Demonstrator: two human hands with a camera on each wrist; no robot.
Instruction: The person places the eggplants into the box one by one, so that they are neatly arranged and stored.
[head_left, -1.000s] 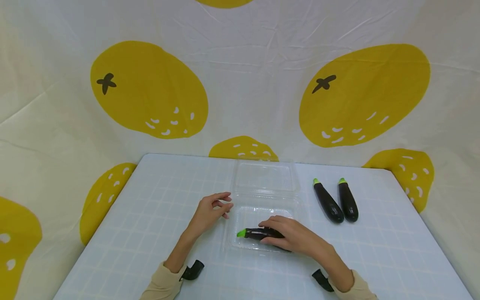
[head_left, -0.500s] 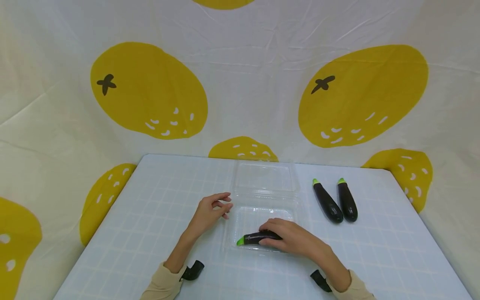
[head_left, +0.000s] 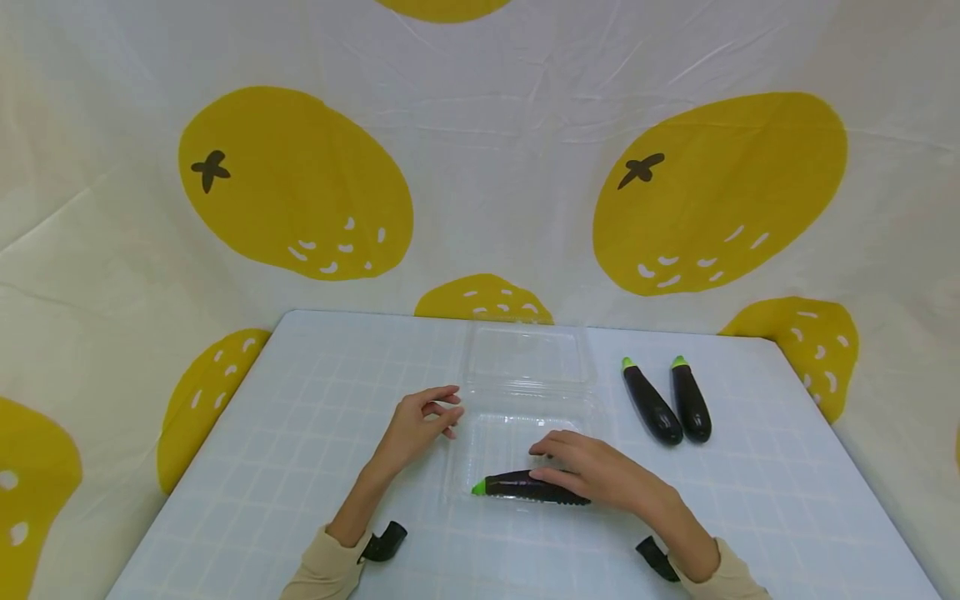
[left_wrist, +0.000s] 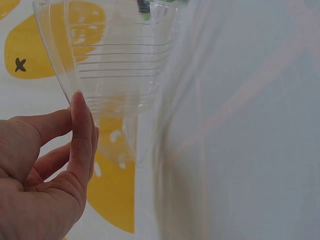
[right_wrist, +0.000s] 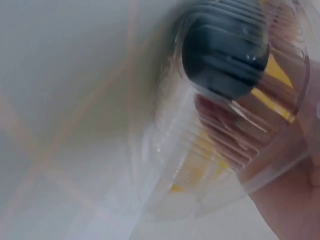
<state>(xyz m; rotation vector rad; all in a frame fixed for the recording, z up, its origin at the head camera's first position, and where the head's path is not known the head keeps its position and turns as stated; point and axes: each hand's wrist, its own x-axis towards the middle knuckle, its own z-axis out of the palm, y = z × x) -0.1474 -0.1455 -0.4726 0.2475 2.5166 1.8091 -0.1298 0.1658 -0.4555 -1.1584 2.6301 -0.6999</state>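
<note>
A clear plastic clamshell container [head_left: 498, 433] lies with its lid [head_left: 528, 354] folded back behind the base. One glossy dark eggplant [head_left: 525, 486] with a green stem rests crosswise along the base's front side. Over its right half hovers my right hand [head_left: 600, 471], fingers loosely bent and thumb tip close above the skin. The right wrist view has the eggplant's rounded end [right_wrist: 225, 55] behind the ribbed plastic wall. My left hand [head_left: 420, 425] pinches the container's left rim near the hinge; in the left wrist view its fingertips [left_wrist: 80, 115] meet at the clear edge.
Two more eggplants, a left one [head_left: 652, 406] and a right one [head_left: 692, 402], lie side by side right of the container. The table [head_left: 337, 367] has a pale checked cover. A white cloth with yellow fruit prints [head_left: 300, 183] hangs behind its far edge.
The eggplant has shifted toward the front wall and lies straighter. My right hand has loosened from it and lifted slightly to the right. The left hand stays put.
</note>
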